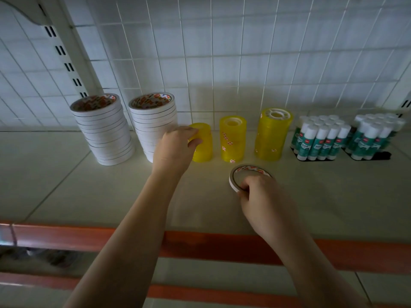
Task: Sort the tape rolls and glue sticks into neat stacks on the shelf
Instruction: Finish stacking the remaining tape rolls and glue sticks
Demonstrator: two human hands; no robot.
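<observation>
White wire grid [222, 52] backs a dim, orange-edged shelf [89, 196].

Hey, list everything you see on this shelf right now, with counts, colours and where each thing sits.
white tape stacks: two, white with orange-printed cores, back left of shelf, side by side.
yellow tape stacks: three, translucent yellow, back centre, tallest on the right.
glue stick packs: two, white caps with green labels, back right, in black trays.
loose white tape roll: one, white, front centre.
shelf: one, pale top, orange front edge.
left hand: grips the top yellow roll of the leftmost yellow stack.
right hand: holds the loose white tape roll.
</observation>
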